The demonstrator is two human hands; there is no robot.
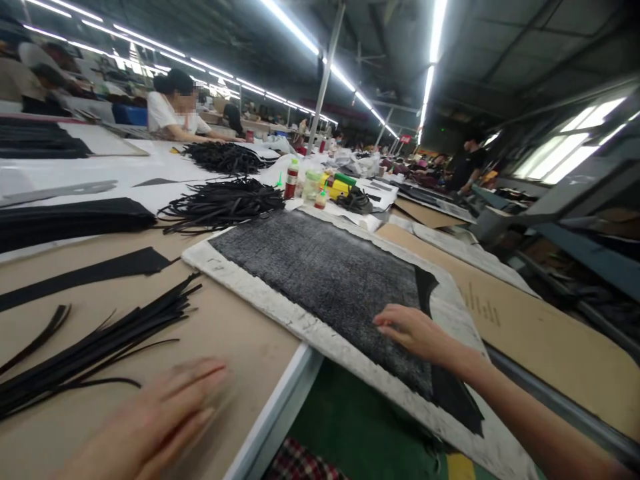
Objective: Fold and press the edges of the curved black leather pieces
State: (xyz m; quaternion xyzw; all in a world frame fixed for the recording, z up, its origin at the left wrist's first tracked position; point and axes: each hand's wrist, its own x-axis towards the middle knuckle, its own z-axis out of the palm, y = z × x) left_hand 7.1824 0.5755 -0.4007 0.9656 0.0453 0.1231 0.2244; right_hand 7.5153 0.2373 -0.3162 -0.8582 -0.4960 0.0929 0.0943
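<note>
Head view, one item: we look from a person's head, forward and down across a tan tabletop (245, 340) and a pale board (311, 328). Near range: we have the left hand (155, 413) large at lower left, the right hand (407, 330) smaller, right of centre. Far range: we see deep into the hall, up to ceiling lights (431, 73), with a window (575, 143) at right. Angle: tilted, a pole (325, 83) leaning rightward at its top.
</note>
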